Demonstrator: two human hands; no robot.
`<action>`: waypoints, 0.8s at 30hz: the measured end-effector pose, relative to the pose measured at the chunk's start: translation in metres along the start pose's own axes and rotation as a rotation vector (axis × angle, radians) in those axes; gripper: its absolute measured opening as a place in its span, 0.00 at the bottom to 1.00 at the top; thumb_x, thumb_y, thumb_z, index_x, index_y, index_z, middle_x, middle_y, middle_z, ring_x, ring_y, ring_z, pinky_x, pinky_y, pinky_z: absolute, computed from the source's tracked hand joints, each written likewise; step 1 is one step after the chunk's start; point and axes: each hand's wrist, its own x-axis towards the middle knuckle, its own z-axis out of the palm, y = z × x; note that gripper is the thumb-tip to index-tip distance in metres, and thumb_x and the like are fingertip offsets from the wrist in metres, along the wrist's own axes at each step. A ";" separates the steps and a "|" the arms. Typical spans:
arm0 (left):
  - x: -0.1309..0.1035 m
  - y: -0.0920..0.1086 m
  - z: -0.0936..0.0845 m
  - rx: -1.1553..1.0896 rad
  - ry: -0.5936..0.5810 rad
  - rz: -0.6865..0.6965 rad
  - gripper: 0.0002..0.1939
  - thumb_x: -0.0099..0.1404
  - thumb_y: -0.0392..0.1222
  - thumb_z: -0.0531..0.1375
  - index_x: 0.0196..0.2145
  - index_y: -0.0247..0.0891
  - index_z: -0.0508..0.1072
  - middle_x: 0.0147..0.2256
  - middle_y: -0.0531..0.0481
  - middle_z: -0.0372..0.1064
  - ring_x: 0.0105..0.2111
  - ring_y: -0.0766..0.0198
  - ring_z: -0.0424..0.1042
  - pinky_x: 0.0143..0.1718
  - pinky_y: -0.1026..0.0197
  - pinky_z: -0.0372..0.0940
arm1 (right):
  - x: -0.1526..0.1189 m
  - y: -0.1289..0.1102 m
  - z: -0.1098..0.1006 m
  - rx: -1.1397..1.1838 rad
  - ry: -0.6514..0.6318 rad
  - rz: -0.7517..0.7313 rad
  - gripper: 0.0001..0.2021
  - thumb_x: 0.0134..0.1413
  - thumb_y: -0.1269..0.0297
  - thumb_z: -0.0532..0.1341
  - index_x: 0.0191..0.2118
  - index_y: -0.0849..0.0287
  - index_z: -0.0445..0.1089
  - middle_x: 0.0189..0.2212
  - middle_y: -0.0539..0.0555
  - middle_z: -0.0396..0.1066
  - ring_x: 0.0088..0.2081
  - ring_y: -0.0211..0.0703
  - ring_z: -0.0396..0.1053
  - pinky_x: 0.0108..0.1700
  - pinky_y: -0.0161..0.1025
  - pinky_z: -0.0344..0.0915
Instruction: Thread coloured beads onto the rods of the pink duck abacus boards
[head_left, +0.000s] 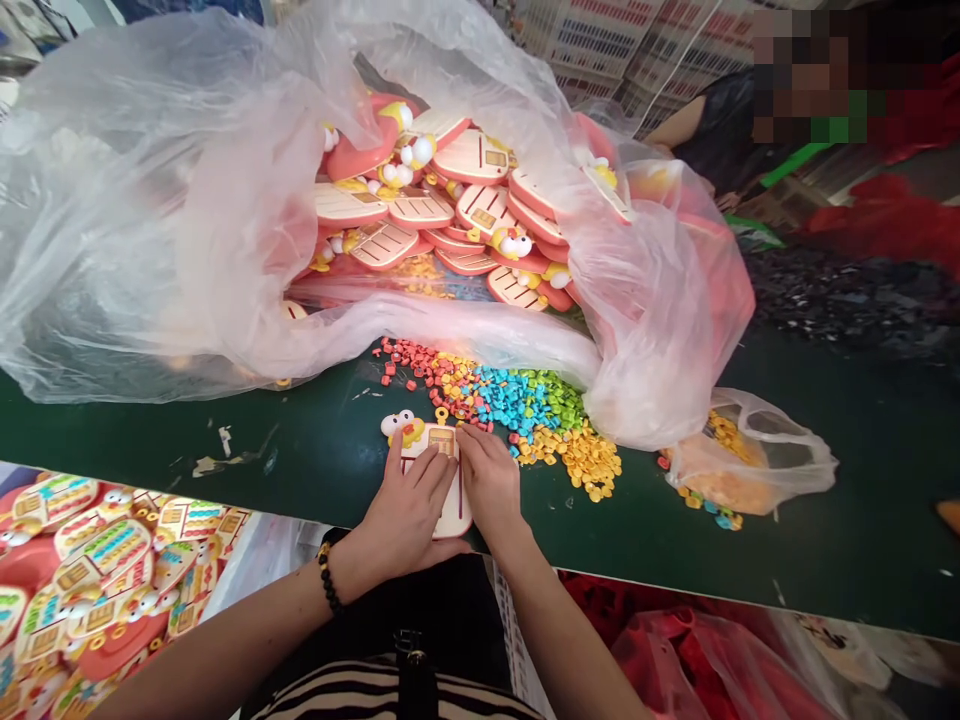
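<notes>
A cream toy board with a googly-eyed yellow head and dark slots lies at the table's near edge, between my hands. My left hand rests over its left side, fingers spread across the face and thumb below. Along the right side, my right hand has its fingers bent together near the upper corner; whether a small piece is between them is hidden. Just beyond the board are piles of small red pieces, blue pieces, green pieces and yellow pieces.
A big clear plastic bag full of similar boards spans the back of the green table. Finished-looking boards with coloured pieces lie lower left. A small bag sits right. Another person's arm shows upper right.
</notes>
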 end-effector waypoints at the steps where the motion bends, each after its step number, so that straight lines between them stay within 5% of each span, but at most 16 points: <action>1: -0.004 -0.001 0.000 0.013 -0.002 -0.017 0.45 0.57 0.71 0.54 0.57 0.30 0.65 0.54 0.34 0.66 0.56 0.41 0.60 0.62 0.30 0.27 | -0.002 -0.002 0.002 -0.017 -0.018 -0.021 0.15 0.64 0.71 0.50 0.44 0.60 0.74 0.43 0.57 0.77 0.43 0.44 0.73 0.45 0.40 0.68; 8: -0.020 -0.017 -0.008 0.079 -0.057 -0.196 0.50 0.54 0.71 0.57 0.63 0.31 0.57 0.64 0.33 0.50 0.62 0.38 0.52 0.61 0.38 0.45 | -0.021 -0.016 0.001 -0.171 -0.207 -0.050 0.20 0.63 0.73 0.50 0.59 0.62 0.63 0.58 0.62 0.65 0.54 0.46 0.69 0.53 0.45 0.62; 12: -0.028 -0.027 -0.009 -0.010 -0.039 -0.150 0.57 0.50 0.72 0.59 0.65 0.28 0.51 0.64 0.30 0.50 0.61 0.41 0.54 0.57 0.46 0.55 | -0.028 -0.019 -0.002 -0.161 -0.222 -0.018 0.21 0.64 0.72 0.48 0.61 0.63 0.61 0.58 0.62 0.65 0.56 0.48 0.66 0.54 0.46 0.61; 17: -0.044 -0.012 0.006 -0.097 0.069 -0.181 0.53 0.54 0.71 0.57 0.64 0.28 0.51 0.60 0.29 0.56 0.60 0.43 0.56 0.56 0.47 0.56 | -0.040 -0.019 -0.014 -0.089 -0.186 0.008 0.21 0.65 0.69 0.48 0.61 0.60 0.61 0.58 0.59 0.66 0.59 0.49 0.62 0.52 0.45 0.63; 24: -0.040 -0.010 0.006 -0.278 0.110 -0.144 0.49 0.60 0.68 0.55 0.65 0.29 0.46 0.56 0.31 0.62 0.56 0.45 0.62 0.57 0.44 0.55 | -0.017 -0.016 -0.027 -0.004 -0.122 0.031 0.11 0.63 0.62 0.56 0.43 0.54 0.76 0.44 0.57 0.73 0.40 0.45 0.66 0.41 0.41 0.68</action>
